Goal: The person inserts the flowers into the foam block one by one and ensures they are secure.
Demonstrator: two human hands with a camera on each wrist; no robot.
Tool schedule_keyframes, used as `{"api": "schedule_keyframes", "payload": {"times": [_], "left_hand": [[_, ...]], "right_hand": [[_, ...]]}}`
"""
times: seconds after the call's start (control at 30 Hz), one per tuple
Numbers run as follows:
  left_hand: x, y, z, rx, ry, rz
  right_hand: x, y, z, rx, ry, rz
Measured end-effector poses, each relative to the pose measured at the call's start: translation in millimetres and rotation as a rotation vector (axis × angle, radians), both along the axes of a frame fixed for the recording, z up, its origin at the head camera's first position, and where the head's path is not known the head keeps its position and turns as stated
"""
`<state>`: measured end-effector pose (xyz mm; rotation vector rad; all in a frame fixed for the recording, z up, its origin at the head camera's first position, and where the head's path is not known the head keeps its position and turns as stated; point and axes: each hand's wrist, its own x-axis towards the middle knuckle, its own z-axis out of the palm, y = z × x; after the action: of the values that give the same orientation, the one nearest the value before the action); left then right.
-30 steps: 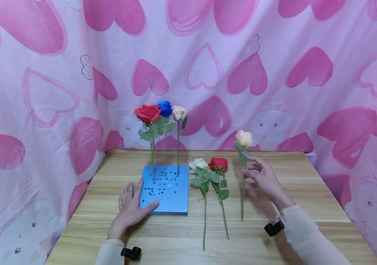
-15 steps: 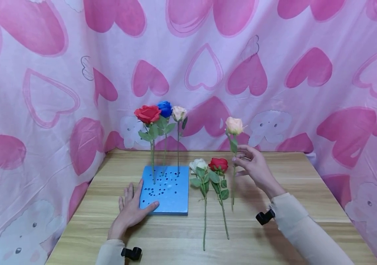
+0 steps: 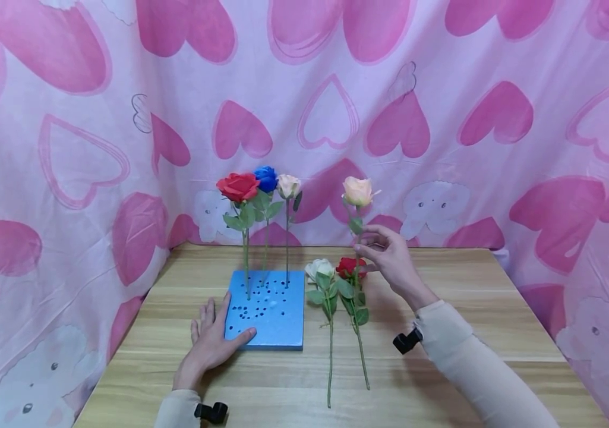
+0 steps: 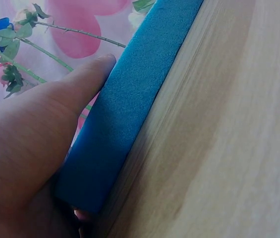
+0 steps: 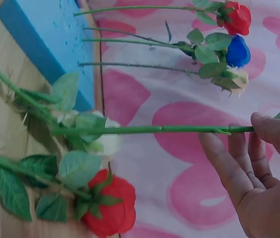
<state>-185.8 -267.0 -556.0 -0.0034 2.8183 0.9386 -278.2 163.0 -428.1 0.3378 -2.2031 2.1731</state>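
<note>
My right hand point(image 3: 387, 255) pinches the green stem of a peach rose point(image 3: 358, 192) between thumb and fingers. This rose is upright, its bloom high and its stem point(image 5: 149, 130) pointing down in front of the lying red rose. My left hand point(image 3: 210, 342) rests at the left front of a blue block point(image 3: 277, 336) full of small holes. Its thumb point(image 4: 97, 69) lies over the top edge, and the other fingers stretch along the left side. In the block stand a red rose point(image 3: 238, 186), a blue rose point(image 3: 266, 178) and a pale rose point(image 3: 289, 186).
A white rose point(image 3: 319, 269) and another red rose point(image 3: 348, 267) lie on the wooden table point(image 3: 443, 380) to the right of the block, stems toward the front. Behind the table hangs a pink curtain point(image 3: 331, 113) with hearts.
My right hand has carried the peach rose leftward and upward, from the right of the lying red rose to over it. The left hand stays on the block.
</note>
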Motion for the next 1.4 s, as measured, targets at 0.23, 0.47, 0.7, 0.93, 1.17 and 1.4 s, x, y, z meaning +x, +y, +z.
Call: {"api": "schedule_keyframes", "payload": {"times": [0.23,0.47,0.7,0.93,1.17,1.4], "left_hand": [[0.7,0.8,0.8,-0.006,0.008,0.005],[0.8,1.0,0.8,0.009,0.032,0.003],[-0.7,0.2,0.1,0.003,0.012,0.004],[1.2,1.1,1.1,0.021,0.02,0.012],[0.0,1.4,0.2,0.021,0.013,0.013],[-0.1,-0.2,-1.0,0.011,0.004,0.012]], "right_hand": [[-2.6,-20.4,7.4,-0.053,0.035,0.003],[-5.5,-40.5,9.0,-0.086,0.069,0.05],[-9.7,-57.0,6.3,-0.112,0.053,0.103],[-9.3,-75.1,5.5,-0.089,0.035,0.115],[-10.4,-93.5,6.1,-0.067,0.037,0.139],[-13.0,-111.2,3.7,-0.056,0.065,0.159]]}}
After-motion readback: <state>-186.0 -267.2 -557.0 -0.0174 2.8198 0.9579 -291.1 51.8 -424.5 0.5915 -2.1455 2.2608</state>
